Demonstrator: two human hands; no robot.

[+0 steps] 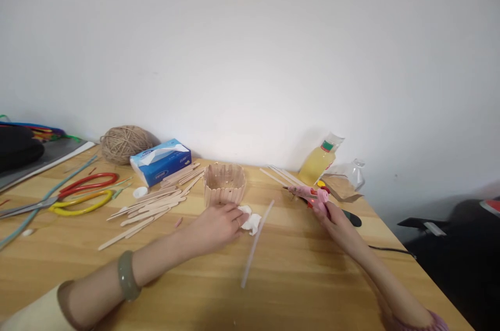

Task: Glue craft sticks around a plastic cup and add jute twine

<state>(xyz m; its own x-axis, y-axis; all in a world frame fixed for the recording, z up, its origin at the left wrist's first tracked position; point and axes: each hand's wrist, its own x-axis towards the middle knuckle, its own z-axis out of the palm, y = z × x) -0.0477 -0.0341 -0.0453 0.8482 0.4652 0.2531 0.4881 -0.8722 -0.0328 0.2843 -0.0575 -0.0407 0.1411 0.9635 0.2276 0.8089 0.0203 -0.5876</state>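
My right hand (332, 219) is wrapped around the handle of a pink hot glue gun (308, 193), whose nozzle points left above the table. My left hand (221, 224) has its fingers bent at the edge of a crumpled white tissue (252, 220); the fingertips are partly hidden and slightly blurred. Just behind that hand stands a small container faced with upright wooden craft sticks (222, 195), apart from the glue gun. A translucent glue stick (255, 247) lies to the right of the tissue.
Loose craft sticks (156, 203) lie left of the container. Beyond them are a blue tissue pack (166, 164), a twine ball (125, 143) and scissors with red and yellow handles (84, 193). A bottle of yellow liquid (316, 162) stands at the back right; a cord (390, 249) crosses the right edge.
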